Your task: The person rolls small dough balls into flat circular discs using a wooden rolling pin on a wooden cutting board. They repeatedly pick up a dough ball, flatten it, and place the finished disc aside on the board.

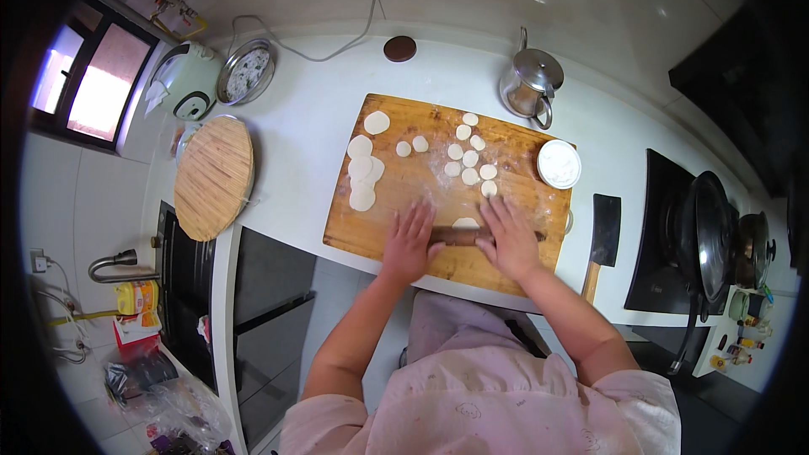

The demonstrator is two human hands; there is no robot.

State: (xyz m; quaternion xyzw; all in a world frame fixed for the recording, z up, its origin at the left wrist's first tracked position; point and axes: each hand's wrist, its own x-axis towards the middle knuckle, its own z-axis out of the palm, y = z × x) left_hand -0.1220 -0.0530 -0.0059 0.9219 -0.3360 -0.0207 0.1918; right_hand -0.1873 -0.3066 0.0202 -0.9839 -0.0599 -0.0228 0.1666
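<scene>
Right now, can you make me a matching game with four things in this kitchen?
Things:
1. Rolling pin
2. Cleaver
3. Metal kettle
4. Wok

Places:
A. On the black stove
B. Touched by the left hand and right hand
C. Between the wooden board and the stove
D. Beyond the board's far edge

Pairs: 1-B; 2-C; 3-D; 4-A

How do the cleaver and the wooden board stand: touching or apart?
Apart: the head view shows white counter between the cleaver and the right edge of the wooden board.
</scene>
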